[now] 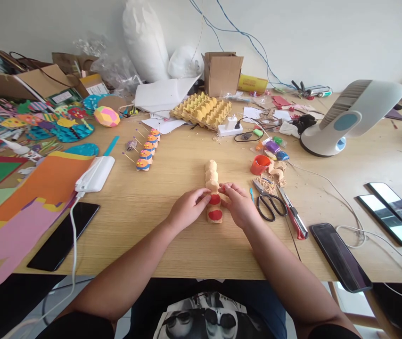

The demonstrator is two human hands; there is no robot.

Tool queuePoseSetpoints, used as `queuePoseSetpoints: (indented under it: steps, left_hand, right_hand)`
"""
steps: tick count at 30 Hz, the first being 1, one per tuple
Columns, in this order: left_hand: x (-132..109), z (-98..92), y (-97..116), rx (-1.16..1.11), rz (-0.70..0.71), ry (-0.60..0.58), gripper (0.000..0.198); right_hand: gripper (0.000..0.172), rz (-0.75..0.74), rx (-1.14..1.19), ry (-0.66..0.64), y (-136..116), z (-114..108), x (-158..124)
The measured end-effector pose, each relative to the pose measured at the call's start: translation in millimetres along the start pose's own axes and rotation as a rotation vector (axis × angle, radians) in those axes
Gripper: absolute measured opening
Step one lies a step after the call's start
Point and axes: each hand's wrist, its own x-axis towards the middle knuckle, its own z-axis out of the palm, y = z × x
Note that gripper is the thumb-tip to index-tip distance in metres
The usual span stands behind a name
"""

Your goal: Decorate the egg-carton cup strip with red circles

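A strip of egg-carton cups [211,178] lies lengthwise on the wooden table [172,245] in front of me. Its two near cups are covered in red clay [216,214]. My left hand [187,207] pinches the strip's left side beside a red cup. My right hand [238,203] presses its fingertips on the right side of the same cup, with red on the fingertips. Both hands have their fingers closed on the strip.
Scissors [270,202] and a red utility knife [296,217] lie right of my hands, with an orange cup [259,164] and clay pieces [273,147] behind. A finished painted caterpillar [148,149], coloured paper [27,193], phones [340,256], a fan [352,115] and an egg tray [202,109] surround them.
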Motion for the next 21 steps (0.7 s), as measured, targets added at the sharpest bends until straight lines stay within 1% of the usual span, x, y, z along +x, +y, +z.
queuePoseSetpoints:
  steps: [3,6,8,11,14,16,18,21]
  left_hand:
    - [1,2.7,-3,-0.165,-0.027,-0.007,0.035]
    - [1,5.8,-2,-0.362,-0.053,-0.002,0.031]
    - [0,7.4,2,-0.501,-0.124,0.011,0.028]
    - [-3,9.2,13,-0.777,-0.305,-0.004,0.031]
    - [-6,11.5,20,-1.114,-0.428,-0.06,0.044]
    - [-7,13.6,22,-1.246,-0.463,-0.066,0.05]
    - [-7,15.8,23,-1.302,-0.467,-0.062,0.052]
    - [-8,18.1,23,-1.301,-0.447,-0.047,0.05]
  right_hand:
    - [0.03,0.036,0.147,0.023,2,1,3]
    - [0.026,-0.01,0.272,0.028,5,2,6]
    - [0.023,-0.043,0.353,0.049,7,2,8]
    - [0.021,-0.054,0.436,0.079,6,1,8]
    - [0.022,-0.12,0.435,0.051,5,3,4]
    - [0.023,-0.193,0.381,0.019,4,6,0]
    - [0.024,-0.25,0.317,-0.002,4,10,-5]
    - [0.025,-0.28,0.257,-0.002,5,15,-10]
